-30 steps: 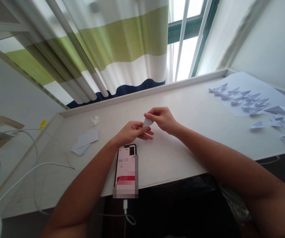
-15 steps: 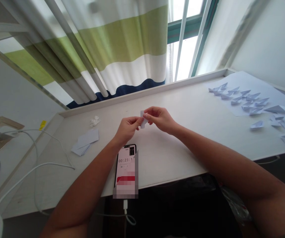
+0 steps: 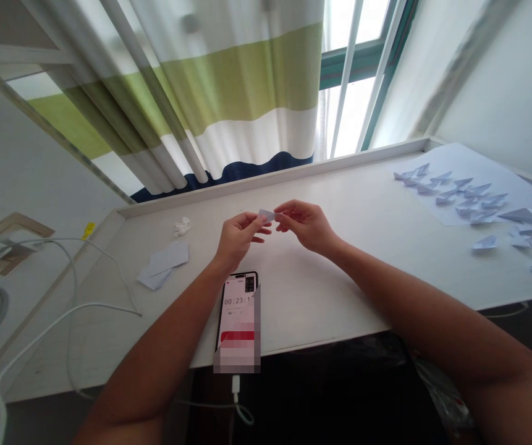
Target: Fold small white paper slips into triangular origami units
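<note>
A small folded piece of white paper (image 3: 266, 215) is held between both hands above the white desk. My left hand (image 3: 241, 235) pinches its left side between thumb and fingers. At its right end, the thumb and fingertips of my right hand (image 3: 306, 225) close on it. The fingers partly cover the paper, so its full shape is hidden. Folded paper boats (image 3: 467, 196), several of them, stand in a group to the right, and a single paper boat (image 3: 484, 243) sits nearer to me.
A phone (image 3: 240, 315) showing a timer lies near the front edge, with a white cable (image 3: 235, 386) by its lower end. Paper sheets (image 3: 168, 259) and a crumpled paper (image 3: 182, 227) lie left. Cables (image 3: 62, 315) cross the desk's left end. A large white sheet (image 3: 516, 179) lies under the boats.
The folded paper has turned from upright to roughly lengthwise between the hands. My left fingers have spread a little. The whole view has shifted slightly.
</note>
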Demonstrator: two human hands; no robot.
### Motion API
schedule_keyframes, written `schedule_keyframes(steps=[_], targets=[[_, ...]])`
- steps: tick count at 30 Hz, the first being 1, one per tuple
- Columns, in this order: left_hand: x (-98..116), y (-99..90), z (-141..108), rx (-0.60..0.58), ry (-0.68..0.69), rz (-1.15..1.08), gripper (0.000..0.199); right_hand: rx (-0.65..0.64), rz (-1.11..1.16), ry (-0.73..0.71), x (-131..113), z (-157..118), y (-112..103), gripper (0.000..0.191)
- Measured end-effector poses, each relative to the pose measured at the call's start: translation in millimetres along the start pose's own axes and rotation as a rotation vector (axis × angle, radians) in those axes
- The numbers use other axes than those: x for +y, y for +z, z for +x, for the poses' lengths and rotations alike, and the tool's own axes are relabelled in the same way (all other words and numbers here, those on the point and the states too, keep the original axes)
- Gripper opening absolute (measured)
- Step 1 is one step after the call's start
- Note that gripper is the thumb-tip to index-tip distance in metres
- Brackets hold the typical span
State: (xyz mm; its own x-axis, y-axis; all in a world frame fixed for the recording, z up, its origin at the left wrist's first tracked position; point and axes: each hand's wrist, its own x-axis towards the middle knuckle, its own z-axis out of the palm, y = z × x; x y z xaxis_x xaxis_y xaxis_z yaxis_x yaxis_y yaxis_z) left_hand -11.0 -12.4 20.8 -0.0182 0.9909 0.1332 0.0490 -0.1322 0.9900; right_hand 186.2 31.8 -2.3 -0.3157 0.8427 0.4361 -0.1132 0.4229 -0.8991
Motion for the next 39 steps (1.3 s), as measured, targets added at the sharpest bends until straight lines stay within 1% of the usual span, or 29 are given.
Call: schedule_keyframes(steps=[5, 8, 10, 16, 18, 20, 24, 27, 30, 35, 39], targets=[[-3.8, -0.2, 1.2, -0.003, 0.048, 0.028, 0.042, -0.013, -0.092, -0.018, 0.6, 0.2, -1.6, 0.031], [-5.8, 0.6, 1.1, 0.024, 0.060, -0.004, 0.042, -0.002, -0.084, -0.018, 2.8, 1.1, -1.4, 0.029], [-6.6, 1.1, 0.8, 0.021, 0.062, -0.034, 0.043, 0.011, -0.059, -0.008, 4.3, 2.0, -1.0, 0.029], [-8.8, 1.6, 2.0, 0.000, 0.063, -0.071, 0.048, 0.040, -0.058, 0.021, 5.6, 3.2, -0.7, 0.035], [-9.0, 1.9, 2.2, -0.007, 0.075, -0.043, 0.051, 0.031, -0.058, 0.023, 5.0, 2.3, -0.9, 0.038], [-9.1, 2.4, 2.0, -0.029, 0.085, 0.006, 0.050, 0.022, -0.071, 0.018, 4.0, 1.1, -1.0, 0.037], [-9.9, 3.5, 1.5, -0.042, 0.070, 0.031, 0.046, 0.031, -0.173, -0.041, 1.3, -1.6, -1.3, 0.026], [-10.0, 3.8, 1.5, -0.061, 0.034, 0.003, 0.052, 0.004, -0.269, -0.127, -0.8, -2.5, -2.4, 0.016], [-7.7, 4.1, 0.9, -0.095, 0.007, -0.006, 0.058, -0.020, -0.329, -0.204, -2.8, -2.5, -4.8, 0.016], [-2.4, 4.5, -1.1, -0.103, -0.011, -0.013, 0.057, -0.052, -0.368, -0.204, -6.6, -2.4, -6.8, 0.019], [-1.4, 3.7, -2.1, -0.118, -0.022, -0.030, 0.053, -0.018, -0.300, -0.169, -5.7, -2.9, -3.7, 0.022]])
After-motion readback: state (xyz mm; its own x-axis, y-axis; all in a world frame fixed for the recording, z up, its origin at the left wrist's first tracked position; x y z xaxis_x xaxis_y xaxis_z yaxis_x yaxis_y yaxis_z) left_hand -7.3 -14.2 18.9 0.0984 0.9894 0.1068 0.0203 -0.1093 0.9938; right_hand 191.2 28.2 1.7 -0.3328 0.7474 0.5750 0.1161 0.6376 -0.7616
